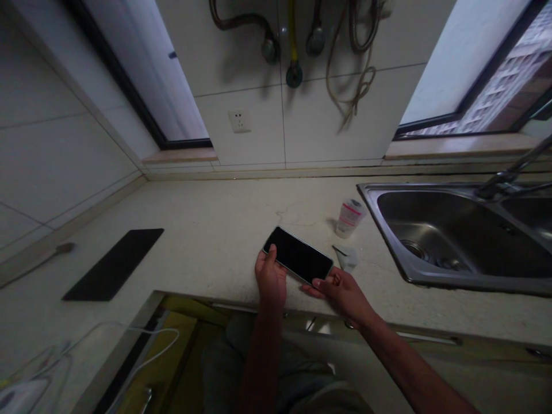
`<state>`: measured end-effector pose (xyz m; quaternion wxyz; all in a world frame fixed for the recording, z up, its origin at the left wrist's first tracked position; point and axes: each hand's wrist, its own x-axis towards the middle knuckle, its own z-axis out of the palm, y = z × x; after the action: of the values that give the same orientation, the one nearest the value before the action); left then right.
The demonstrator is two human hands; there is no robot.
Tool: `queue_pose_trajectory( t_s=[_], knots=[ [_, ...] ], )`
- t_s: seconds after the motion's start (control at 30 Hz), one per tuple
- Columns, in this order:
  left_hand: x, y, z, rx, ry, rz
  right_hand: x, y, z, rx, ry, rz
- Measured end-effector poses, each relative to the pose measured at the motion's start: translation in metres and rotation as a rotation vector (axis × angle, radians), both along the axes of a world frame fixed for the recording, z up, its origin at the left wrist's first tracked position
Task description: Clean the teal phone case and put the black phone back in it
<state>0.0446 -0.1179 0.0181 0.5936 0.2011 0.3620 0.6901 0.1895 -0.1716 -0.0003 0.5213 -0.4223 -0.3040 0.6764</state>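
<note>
Black phone (298, 256), left of the sink (390, 237), gripped by the left hand (271, 279) at the end farther from the sink, pinched by the right hand (345, 292) at the nearer corner. Could slip with either hold loosened during a regrip, and strike the counter (215, 230) left of the sink.

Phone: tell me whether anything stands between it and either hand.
Nothing visible does: the left hand and right hand both hold the phone, one at each end. The cup stands apart, beyond the right hand.
</note>
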Motion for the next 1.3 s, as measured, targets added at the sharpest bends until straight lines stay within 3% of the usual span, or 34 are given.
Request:
queue_pose_trajectory(
  t_s=[0.13,0.3,0.47,0.53,0.63,0.73,0.93,1.1,1.3],
  knots=[
    [0.001,-0.005,0.002,-0.013,0.044,-0.127,0.001,-0.002,-0.001,0.007,0.013,-0.029],
    [-0.004,-0.004,-0.005,-0.052,0.108,-0.179,0.012,-0.002,0.010,-0.012,-0.044,0.117],
    [-0.015,0.003,-0.008,-0.104,0.247,-0.324,0.027,0.009,0.019,0.028,-0.140,0.163],
    [-0.016,0.008,-0.011,-0.120,0.293,-0.318,0.027,0.015,0.015,0.030,-0.196,0.191],
    [-0.011,0.015,-0.015,-0.093,0.357,-0.179,0.016,0.022,0.005,0.034,-0.213,0.148],
    [-0.006,0.019,-0.015,-0.048,0.578,-0.064,0.000,0.026,-0.004,0.040,-0.206,0.094],
    [-0.003,0.022,-0.004,-0.112,1.106,-0.042,-0.017,0.025,-0.005,0.140,-0.428,0.063],
    [-0.006,0.028,0.000,-0.136,1.364,-0.181,-0.009,0.025,0.003,0.194,-0.557,0.235],
    [-0.006,0.029,0.000,-0.073,1.534,-0.248,0.008,0.029,0.011,0.220,-0.659,0.416]
  ],
)
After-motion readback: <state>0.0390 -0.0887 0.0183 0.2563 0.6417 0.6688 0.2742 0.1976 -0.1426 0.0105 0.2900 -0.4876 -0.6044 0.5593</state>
